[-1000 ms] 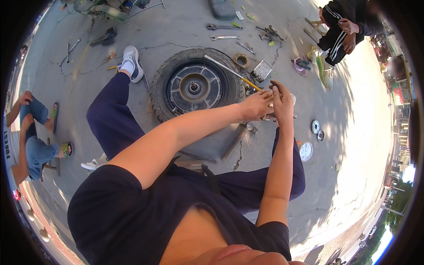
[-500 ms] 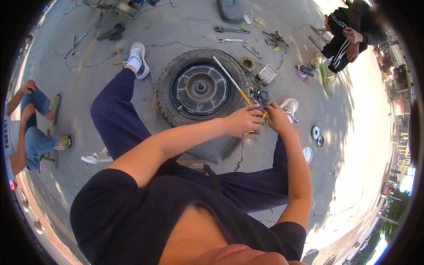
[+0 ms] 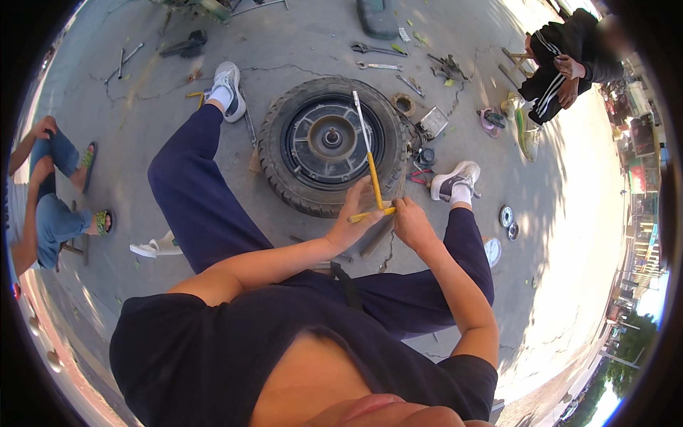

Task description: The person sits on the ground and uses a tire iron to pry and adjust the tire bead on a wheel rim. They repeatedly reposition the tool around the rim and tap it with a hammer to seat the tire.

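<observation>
A T-handle socket wrench (image 3: 373,171), with a yellow grip and a bare metal shaft, slants over a black-tyred wheel (image 3: 277,160) that lies flat on the ground. The wheel has a dark metal hub with a stub axle (image 3: 331,137) at its middle. My right hand (image 3: 414,222) pinches the right end of the yellow crossbar. Beside the bar's other end, my left hand (image 3: 356,206) is partly blurred, its fingers stretched up and apart. The shaft's tip reaches over the far part of the tyre.
Red-handled pliers (image 3: 421,176) lie by my right shoe (image 3: 457,181). Beyond the wheel are an adjustable wrench (image 3: 377,49), a spanner (image 3: 380,66) and a metal ring (image 3: 403,104). Round parts (image 3: 506,215) lie at the right. One person (image 3: 569,64) sits far right, another (image 3: 50,192) left.
The wrench has come round more upright, its crossbar now showing between my hands. My left hand has loosened from it and moved left; my right hand has moved left and nearer.
</observation>
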Motion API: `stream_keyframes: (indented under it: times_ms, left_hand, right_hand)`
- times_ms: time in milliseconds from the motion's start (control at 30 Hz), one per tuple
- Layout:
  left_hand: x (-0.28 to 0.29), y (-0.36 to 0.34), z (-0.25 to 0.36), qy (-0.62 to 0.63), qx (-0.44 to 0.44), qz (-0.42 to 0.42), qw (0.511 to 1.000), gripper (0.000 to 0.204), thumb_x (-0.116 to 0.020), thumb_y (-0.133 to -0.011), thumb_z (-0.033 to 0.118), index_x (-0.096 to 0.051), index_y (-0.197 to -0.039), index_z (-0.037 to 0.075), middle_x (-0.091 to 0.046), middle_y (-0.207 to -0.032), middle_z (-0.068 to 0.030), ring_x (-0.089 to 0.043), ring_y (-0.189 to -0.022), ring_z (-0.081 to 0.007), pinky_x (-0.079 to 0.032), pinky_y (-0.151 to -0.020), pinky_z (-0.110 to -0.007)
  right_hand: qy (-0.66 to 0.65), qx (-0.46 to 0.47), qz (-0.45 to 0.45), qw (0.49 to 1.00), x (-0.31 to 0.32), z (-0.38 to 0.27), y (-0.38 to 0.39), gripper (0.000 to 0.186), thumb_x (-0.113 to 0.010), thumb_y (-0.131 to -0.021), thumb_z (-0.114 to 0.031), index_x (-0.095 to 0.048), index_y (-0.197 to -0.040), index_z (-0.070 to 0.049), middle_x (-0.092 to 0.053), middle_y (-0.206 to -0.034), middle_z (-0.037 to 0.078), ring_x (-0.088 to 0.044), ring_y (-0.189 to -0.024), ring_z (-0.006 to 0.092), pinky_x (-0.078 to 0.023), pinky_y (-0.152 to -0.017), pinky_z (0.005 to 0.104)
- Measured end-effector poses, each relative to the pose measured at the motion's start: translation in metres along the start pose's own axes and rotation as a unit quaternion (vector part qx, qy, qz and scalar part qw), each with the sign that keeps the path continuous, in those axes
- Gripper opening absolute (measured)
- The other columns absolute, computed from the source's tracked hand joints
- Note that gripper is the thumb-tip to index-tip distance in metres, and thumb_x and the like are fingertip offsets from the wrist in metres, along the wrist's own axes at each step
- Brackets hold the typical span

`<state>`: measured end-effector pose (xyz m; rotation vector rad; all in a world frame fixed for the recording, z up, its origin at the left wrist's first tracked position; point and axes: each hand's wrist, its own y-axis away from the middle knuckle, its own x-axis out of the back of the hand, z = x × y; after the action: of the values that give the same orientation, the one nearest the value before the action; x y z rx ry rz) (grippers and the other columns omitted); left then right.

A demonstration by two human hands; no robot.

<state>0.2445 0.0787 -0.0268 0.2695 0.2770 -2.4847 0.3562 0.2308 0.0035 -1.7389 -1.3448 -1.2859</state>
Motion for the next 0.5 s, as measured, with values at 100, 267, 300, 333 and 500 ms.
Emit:
stream_keyframes:
  times_ms: [100,267,300,333,500]
  left_hand:
    - [-0.024,-0.004,0.006,0.135,0.076,0.028,0.988,0.068,-0.054,-0.098,0.023,-0.015,-0.151,0.010,-0.051,-0.123,-0.0177,-0.049,-0.122,-0.0278,-0.041,-0.102,-0.037]
    - [-0.017,-0.018,-0.008,0.250,0.155,0.060,0.954,0.056,-0.038,-0.104,0.017,-0.013,-0.153,0.012,-0.061,-0.106,-0.0165,-0.064,-0.104,-0.0244,-0.048,-0.093,-0.035]
    - [-0.015,-0.019,-0.013,0.245,0.153,0.040,0.957,0.056,-0.038,-0.104,0.016,-0.013,-0.154,0.012,-0.060,-0.107,-0.0159,-0.064,-0.104,-0.0241,-0.048,-0.092,-0.034]
    - [-0.012,-0.019,-0.014,0.238,0.153,0.017,0.959,0.056,-0.038,-0.104,0.015,-0.013,-0.154,0.012,-0.060,-0.108,-0.0154,-0.064,-0.105,-0.0238,-0.048,-0.092,-0.034]
    - [-0.005,-0.002,0.005,0.104,0.105,-0.044,0.988,0.062,-0.041,-0.101,0.008,-0.009,-0.155,0.012,-0.058,-0.111,-0.0122,-0.063,-0.100,-0.0196,-0.048,-0.089,-0.031]
  right_hand:
    - [-0.084,0.031,-0.024,0.996,-0.018,-0.001,0.000,0.025,-0.055,-0.071,0.006,-0.061,-0.096,0.005,-0.061,-0.093,0.024,-0.061,-0.089,0.0409,-0.051,-0.077,0.0470]
    - [-0.080,-0.069,-0.149,0.983,-0.006,-0.020,-0.015,0.030,-0.052,-0.075,0.005,-0.068,-0.101,0.004,-0.063,-0.108,0.027,-0.062,-0.099,0.0398,-0.050,-0.087,0.0459]
    - [-0.073,-0.027,-0.127,0.989,-0.006,-0.016,-0.014,0.027,-0.052,-0.076,0.004,-0.067,-0.098,0.004,-0.064,-0.102,0.026,-0.063,-0.094,0.0401,-0.051,-0.084,0.0465]
    - [-0.069,0.012,-0.102,0.992,-0.009,-0.012,-0.012,0.024,-0.052,-0.076,0.002,-0.067,-0.095,0.005,-0.065,-0.095,0.025,-0.064,-0.089,0.0403,-0.051,-0.080,0.0471]
    - [-0.010,-0.030,-0.134,0.990,0.021,0.016,-0.026,0.028,-0.049,-0.085,-0.006,-0.065,-0.105,0.005,-0.067,-0.096,0.023,-0.065,-0.090,0.0374,-0.052,-0.081,0.0445]
